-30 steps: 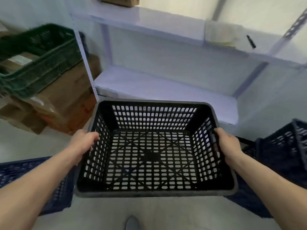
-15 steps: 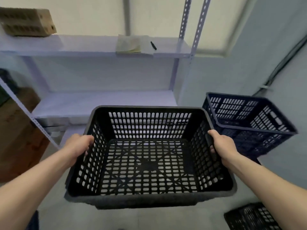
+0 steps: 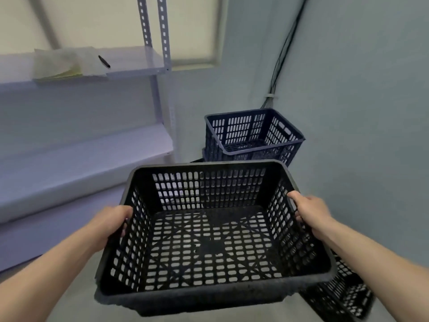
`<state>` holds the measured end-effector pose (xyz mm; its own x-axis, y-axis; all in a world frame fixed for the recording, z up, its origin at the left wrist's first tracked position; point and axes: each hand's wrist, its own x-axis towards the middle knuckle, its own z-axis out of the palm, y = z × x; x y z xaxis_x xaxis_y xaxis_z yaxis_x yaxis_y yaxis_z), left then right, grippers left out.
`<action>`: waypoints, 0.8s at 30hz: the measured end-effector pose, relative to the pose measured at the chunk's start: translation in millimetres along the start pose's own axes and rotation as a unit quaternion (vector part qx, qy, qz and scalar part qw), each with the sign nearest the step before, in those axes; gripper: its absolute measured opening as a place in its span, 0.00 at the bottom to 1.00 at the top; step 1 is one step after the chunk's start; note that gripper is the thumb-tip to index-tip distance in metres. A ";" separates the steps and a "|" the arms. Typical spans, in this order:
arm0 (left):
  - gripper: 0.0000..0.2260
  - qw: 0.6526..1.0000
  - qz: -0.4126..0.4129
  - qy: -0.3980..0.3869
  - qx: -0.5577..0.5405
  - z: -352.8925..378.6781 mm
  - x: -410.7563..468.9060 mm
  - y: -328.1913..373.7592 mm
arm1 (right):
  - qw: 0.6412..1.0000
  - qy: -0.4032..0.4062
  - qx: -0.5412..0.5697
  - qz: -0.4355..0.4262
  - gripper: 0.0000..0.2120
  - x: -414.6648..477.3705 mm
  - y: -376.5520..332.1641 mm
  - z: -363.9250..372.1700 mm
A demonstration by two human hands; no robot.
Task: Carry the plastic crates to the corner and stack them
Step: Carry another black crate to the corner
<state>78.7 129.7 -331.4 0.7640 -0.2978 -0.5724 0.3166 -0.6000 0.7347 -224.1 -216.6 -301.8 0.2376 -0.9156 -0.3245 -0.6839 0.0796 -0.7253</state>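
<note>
A pen was seen lying on the upper shelf at the left. The black crate was held in the air, open side up. Its left rim was gripped by the curled fingers of the left hand. Beyond it, blue crates were stacked in the corner. Its right rim was gripped likewise by the right hand.

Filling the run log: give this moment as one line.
carry | left hand, right hand grip black crate | blue crate in corner ahead | not stacked
</note>
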 end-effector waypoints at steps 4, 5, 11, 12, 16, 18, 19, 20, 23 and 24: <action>0.04 0.998 0.022 -0.052 0.014 35.3 12.0 12.6 | 0.998 0.051 -0.001 0.028 0.27 -4.6 29.9 -28.8; 0.03 0.997 0.025 -0.065 0.018 43.5 15.3 15.3 | 0.997 0.067 -0.002 0.033 0.28 -6.8 37.4 -35.2; 0.04 0.989 0.039 -0.138 0.045 85.7 24.4 34.0 | 0.985 0.155 0.017 0.069 0.26 -24.7 77.5 -71.0; 0.04 0.987 0.043 -0.145 0.050 92.3 23.4 37.8 | 0.983 0.166 0.027 0.080 0.26 -27.4 84.3 -76.1; 0.04 0.981 0.066 -0.169 0.072 121.3 20.8 55.2 | 0.973 0.190 0.072 0.111 0.26 -39.2 109.8 -94.8; 0.04 0.978 0.071 -0.176 0.080 136.6 18.6 63.8 | 0.968 0.201 0.085 0.122 0.26 -44.9 120.7 -103.7; 0.05 0.978 0.074 -0.179 0.084 144.2 16.7 67.9 | 0.966 0.206 0.090 0.130 0.26 -46.0 128.0 -108.1; 0.06 0.976 0.078 -0.180 0.088 152.0 14.6 71.9 | 0.963 0.214 0.092 0.136 0.26 -46.8 135.3 -112.5; 0.07 0.972 0.095 -0.183 0.109 180.9 7.2 82.0 | 0.953 0.238 0.101 0.156 0.26 -45.7 160.0 -127.5; 0.05 0.971 0.100 -0.183 0.114 192.1 4.1 85.2 | 0.950 0.245 0.106 0.160 0.26 -45.0 167.3 -132.6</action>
<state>0.8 -65.2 -341.2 0.5340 -0.6443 -0.5474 0.0177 -0.6388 0.7691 -440.7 -214.3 -328.0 -0.3443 -0.9006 -0.2652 -0.5008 0.4151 -0.7596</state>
